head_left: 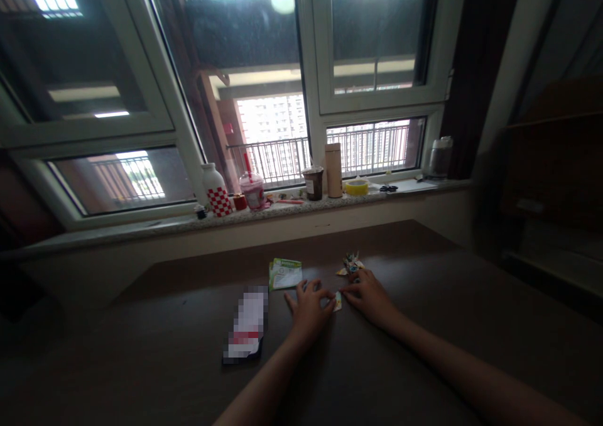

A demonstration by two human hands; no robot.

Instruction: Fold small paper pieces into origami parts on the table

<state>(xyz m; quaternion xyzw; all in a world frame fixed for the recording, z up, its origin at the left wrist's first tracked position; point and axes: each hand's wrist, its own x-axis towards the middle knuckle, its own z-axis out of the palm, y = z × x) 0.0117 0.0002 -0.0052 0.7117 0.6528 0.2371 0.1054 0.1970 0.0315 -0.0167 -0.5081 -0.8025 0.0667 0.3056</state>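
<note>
A small paper piece point(338, 303) sits at table level between the left hand point(309, 306), fingers pinching its edge, and the right hand point(372, 295), whose grip I can't tell. Uneven tugging could crease it; a careless knuckle could scatter the patterned pile point(351, 263) beyond.

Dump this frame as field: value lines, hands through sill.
left hand: fingertips at small patterned slip
right hand: fingertips by slip's right edge, contact unclear
beyond right hand: patterned scrap pile
table: green-and-white packets; pixelated flat item, nearer camera
sill: checkered bottle, pink drink cup, tan flask, yellow tape roll
</note>
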